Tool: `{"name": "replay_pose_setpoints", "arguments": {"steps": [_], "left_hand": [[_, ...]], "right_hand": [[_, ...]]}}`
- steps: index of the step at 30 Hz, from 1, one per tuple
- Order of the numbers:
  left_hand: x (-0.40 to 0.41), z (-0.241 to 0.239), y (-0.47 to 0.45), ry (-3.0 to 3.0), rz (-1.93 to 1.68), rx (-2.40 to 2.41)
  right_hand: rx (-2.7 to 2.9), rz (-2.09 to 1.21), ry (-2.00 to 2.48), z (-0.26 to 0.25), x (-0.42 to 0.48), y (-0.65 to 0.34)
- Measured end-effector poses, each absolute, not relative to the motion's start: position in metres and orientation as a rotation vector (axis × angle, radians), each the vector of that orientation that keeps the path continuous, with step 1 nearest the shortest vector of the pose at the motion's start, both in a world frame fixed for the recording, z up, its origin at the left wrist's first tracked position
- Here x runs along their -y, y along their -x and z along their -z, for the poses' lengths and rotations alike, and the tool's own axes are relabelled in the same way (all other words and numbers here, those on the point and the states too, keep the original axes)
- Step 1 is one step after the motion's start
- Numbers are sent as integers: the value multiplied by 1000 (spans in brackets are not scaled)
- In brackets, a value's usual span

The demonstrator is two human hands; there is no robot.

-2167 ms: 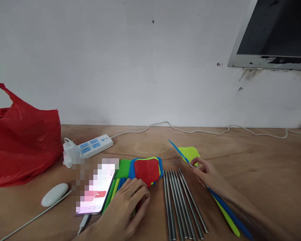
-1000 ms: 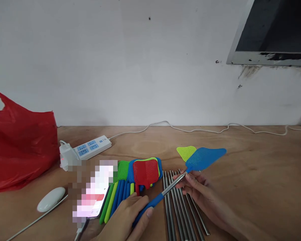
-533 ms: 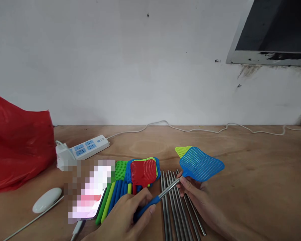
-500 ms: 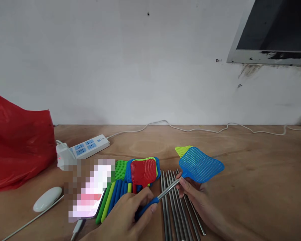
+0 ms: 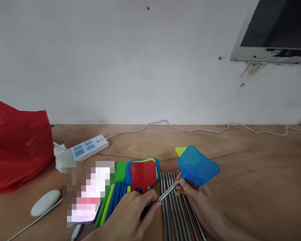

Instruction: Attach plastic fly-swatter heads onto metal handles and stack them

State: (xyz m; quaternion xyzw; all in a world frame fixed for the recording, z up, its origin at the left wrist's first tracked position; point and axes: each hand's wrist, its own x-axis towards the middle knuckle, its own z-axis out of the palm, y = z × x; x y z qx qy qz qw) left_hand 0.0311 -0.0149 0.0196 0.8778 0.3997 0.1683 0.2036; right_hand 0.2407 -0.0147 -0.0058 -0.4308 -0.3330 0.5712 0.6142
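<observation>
The left hand (image 5: 131, 212) is curling its fingers around the blue flyswatter's (image 5: 197, 167) grip end, the right hand (image 5: 194, 197) is pinching its neck (nearer the mesh), and the shaft is slanting away rightward above the metal rods (image 5: 180, 214).

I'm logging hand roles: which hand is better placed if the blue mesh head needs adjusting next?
Likely the right hand: it holds where the metal rod meets the blue mesh head; the left hand grips the opposite end.
</observation>
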Motion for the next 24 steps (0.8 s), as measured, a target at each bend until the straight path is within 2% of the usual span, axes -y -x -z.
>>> {"name": "replay_pose_setpoints", "arguments": {"steps": [10,16,24], "left_hand": [[13,-33,-12,-2373,-336,-1160],[18,-28,1,-2340,-274,-1129],[21,-23,-11,-2384,-379,-1098]], "right_hand": [[670,-1202,930,14,0,-245],[777,-1300,925,19,4,-247],[964,-1326,1013,20,21,-234]]}}
